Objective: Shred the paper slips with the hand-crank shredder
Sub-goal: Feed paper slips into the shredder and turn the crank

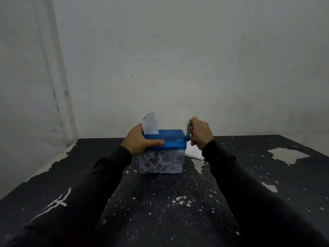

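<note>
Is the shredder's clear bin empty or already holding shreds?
Holding shreds: white strips fill most of the clear bin under the blue lid.

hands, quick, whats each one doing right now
Left hand: grips the blue lid of the shredder, thumb along its front edge.
Right hand: curled round the crank handle.

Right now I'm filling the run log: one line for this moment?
left hand holds shredder | right hand grips crank | slip in slot
</note>
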